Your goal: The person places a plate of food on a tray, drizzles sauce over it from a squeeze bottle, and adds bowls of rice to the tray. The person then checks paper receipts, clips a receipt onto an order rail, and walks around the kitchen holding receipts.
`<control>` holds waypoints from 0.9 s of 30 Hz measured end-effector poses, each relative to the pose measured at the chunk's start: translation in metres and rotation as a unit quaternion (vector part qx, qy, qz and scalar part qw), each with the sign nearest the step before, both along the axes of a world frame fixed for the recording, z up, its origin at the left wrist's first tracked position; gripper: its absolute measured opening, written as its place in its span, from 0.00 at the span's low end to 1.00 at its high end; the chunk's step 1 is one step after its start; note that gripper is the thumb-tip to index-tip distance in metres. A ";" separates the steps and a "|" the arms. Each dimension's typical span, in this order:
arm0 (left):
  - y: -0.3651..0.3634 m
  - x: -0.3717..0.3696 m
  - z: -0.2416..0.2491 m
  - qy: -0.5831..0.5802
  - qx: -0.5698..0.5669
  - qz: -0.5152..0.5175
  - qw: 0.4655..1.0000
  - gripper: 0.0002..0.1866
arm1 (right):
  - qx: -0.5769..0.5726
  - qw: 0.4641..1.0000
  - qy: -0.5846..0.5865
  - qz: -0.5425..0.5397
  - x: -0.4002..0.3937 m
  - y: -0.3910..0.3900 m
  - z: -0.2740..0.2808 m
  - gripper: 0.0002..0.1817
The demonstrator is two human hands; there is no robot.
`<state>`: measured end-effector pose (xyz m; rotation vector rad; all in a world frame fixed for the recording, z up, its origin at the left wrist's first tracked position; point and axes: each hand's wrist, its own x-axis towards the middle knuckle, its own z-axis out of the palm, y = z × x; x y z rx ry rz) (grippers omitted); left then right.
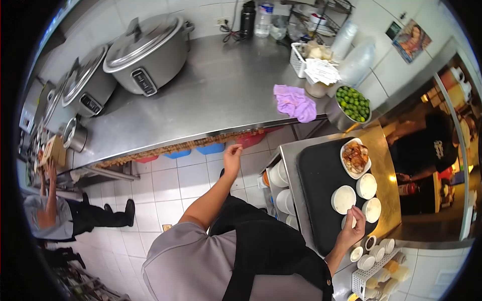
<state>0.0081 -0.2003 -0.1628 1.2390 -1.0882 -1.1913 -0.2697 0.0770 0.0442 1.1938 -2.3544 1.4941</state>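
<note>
My right hand (354, 227) is at the near end of a black tray (321, 173), its fingers closed at the rim of a small white bowl (344, 221) that it partly covers. Close by on the tray are white bowls with pale contents: one larger bowl (343, 199) and two smaller ones beside it. A white dish of browned, glazed meat (355, 156) sits at the tray's far end. My left hand (232, 156) hangs in the air over the floor, fingers curled together, with nothing visible in them.
A steel counter (221, 85) carries large rice cookers (145, 55), a purple cloth (295, 103) and a pot of green limes (353, 104). Small sauce cups (376, 253) stand below the tray. Another person (57, 210) holds a box at left; someone stands beyond the pass window.
</note>
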 end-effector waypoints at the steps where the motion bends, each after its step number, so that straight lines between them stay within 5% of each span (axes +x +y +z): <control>1: -0.006 0.017 -0.021 0.018 0.112 0.019 0.993 0.08 | -0.011 1.000 -0.014 0.018 -0.001 -0.005 0.003 0.03; 3: -0.020 0.045 -0.059 0.038 0.223 0.041 0.973 0.10 | -0.039 0.997 -0.031 0.051 -0.007 -0.015 0.007 0.03; 5: -0.036 0.068 -0.090 0.182 0.349 0.084 0.915 0.14 | -0.099 0.986 -0.104 0.082 -0.010 -0.022 0.009 0.03; 13: -0.084 0.123 -0.115 0.424 0.266 0.274 0.822 0.26 | -0.087 0.987 -0.111 0.079 -0.012 -0.011 0.019 0.09; 27: -0.069 0.145 -0.130 0.480 0.206 0.338 0.783 0.20 | -0.053 0.994 -0.070 0.070 -0.002 -0.014 0.040 0.07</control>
